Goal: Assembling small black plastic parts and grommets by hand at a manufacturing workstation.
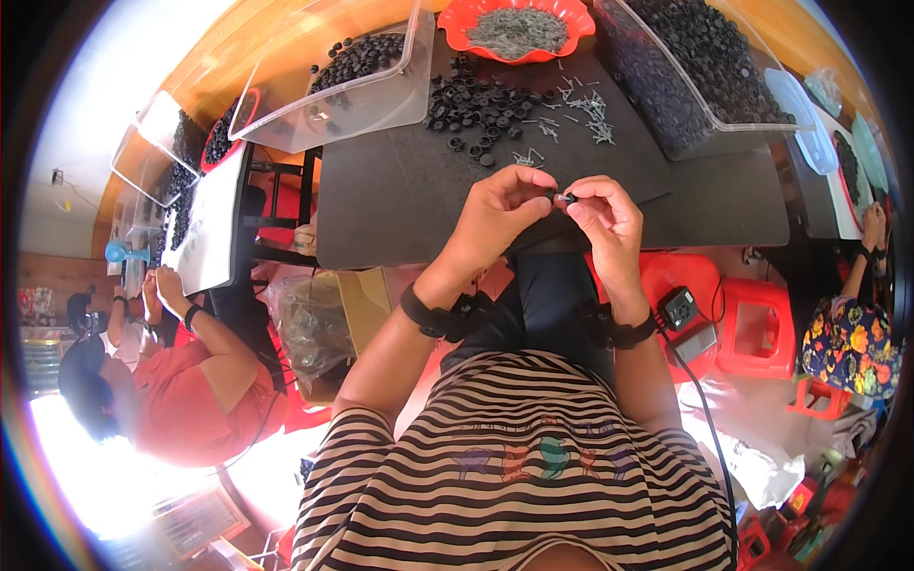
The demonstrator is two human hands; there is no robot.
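Note:
My left hand and my right hand meet above the near part of the dark table. Between the right thumb and forefinger is a small black plastic part. The left thumb and forefinger pinch right beside it, with a bit of pale metal showing in the gap; what they hold is mostly hidden. Beyond the hands lies a loose pile of black plastic caps. Silver screws are scattered to its right, some of them close to my fingers.
A red scalloped bowl of screws stands at the back. Clear plastic bins of black parts stand at the back left and back right. Red stools are at right. Co-workers sit at left and right.

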